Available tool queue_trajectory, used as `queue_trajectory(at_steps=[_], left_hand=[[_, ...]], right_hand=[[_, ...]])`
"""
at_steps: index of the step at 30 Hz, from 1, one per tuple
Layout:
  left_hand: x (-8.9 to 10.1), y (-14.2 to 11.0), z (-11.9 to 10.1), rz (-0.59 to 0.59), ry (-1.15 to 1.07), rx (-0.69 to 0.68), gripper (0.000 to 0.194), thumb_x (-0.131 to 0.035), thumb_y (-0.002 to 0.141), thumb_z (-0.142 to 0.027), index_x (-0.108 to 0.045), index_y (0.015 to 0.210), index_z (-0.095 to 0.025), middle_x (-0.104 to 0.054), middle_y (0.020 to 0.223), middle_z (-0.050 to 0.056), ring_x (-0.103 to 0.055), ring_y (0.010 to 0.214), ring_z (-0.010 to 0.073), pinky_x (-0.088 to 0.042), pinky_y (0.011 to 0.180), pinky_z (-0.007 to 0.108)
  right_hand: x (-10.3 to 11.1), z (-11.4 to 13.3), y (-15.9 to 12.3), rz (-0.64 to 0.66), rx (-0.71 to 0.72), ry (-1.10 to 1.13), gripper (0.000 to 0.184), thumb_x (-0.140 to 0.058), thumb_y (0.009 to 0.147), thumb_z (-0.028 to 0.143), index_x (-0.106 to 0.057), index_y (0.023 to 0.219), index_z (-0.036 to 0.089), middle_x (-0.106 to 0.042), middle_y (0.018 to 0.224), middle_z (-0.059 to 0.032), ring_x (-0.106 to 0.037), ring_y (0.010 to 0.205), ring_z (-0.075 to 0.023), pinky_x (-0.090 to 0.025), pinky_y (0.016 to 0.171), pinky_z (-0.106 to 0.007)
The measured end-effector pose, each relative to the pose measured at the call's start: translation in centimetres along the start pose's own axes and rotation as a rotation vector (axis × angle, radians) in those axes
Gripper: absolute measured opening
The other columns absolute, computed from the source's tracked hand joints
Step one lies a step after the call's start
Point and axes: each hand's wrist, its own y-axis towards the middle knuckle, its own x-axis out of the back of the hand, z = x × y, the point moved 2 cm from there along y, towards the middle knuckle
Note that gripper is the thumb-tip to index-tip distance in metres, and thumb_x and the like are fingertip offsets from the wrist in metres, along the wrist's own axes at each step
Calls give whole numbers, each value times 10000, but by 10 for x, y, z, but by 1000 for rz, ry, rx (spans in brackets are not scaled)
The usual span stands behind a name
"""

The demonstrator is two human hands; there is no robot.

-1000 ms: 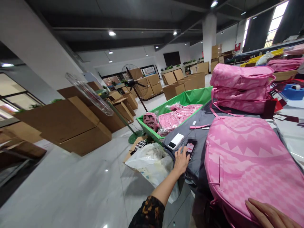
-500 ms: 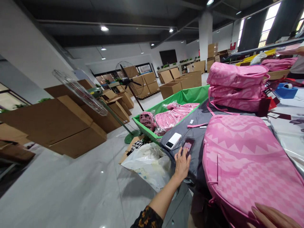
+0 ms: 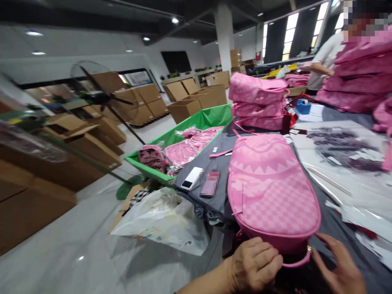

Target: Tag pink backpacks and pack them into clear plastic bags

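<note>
A pink backpack [image 3: 269, 188] lies flat on the grey-covered table [image 3: 220, 155] right in front of me. My left hand [image 3: 255, 263] is curled closed at the backpack's near bottom edge, gripping it. My right hand [image 3: 337, 267] sits at the pack's near right corner with fingers spread, a ring on one finger touching the pink carry loop [image 3: 295, 261]. A phone [image 3: 209, 183] and a white power bank [image 3: 192, 178] rest on the grey cloth to the left of the backpack.
A stack of pink backpacks [image 3: 257, 102] sits at the table's far end. A green bin [image 3: 199, 122] holds bagged pink items. A white plastic bag [image 3: 162, 222] lies on the floor. A person [image 3: 324, 57] stands at the back right beside another pink stack [image 3: 358, 77]. Cardboard boxes [image 3: 183, 108] and a fan [image 3: 92, 96] stand at left.
My left hand left the phone and came back to the backpack's near edge, closing on it. My view swung right and down, bringing the other person and the second stack into sight.
</note>
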Motion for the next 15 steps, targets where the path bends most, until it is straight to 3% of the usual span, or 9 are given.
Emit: queue_trajectory(at_steps=[3, 7, 11, 15], left_hand=[[-27, 41, -24, 150, -8, 98, 366, -527, 979, -329, -642, 1264, -129, -737, 1035, 209, -708, 932, 318, -509, 765, 391], [-47, 85, -37, 195, 134, 166, 256, -469, 996, -249, -702, 989, -145, -730, 798, 135, -689, 686, 257, -379, 527, 321], [-38, 113, -37, 244, 136, 353, 271, -521, 984, -311, -721, 1031, -134, -755, 826, 140, -686, 664, 267, -324, 512, 317], [-10, 142, -33, 205, -16, 436, 285, -525, 980, -322, -740, 878, -164, -749, 775, 96, -638, 634, 203, -289, 545, 295]], right_hand=[[-13, 20, -1, -12, -38, 22, 260, -514, 962, 402, -548, 1148, 224, -642, 993, -72, -675, 840, -222, -570, 712, -331], [-31, 32, -21, 78, -62, 145, 303, -464, 919, 276, -482, 1217, 226, -657, 983, -71, -699, 837, -217, -591, 687, -305], [-35, 30, -24, 47, -92, 185, 322, -397, 939, 193, -456, 1256, 209, -689, 960, -76, -705, 778, -203, -583, 639, -277], [-14, 17, 4, 16, 23, 173, 247, -372, 999, 183, -584, 1121, 223, -661, 862, -42, -679, 712, -162, -552, 613, -224]])
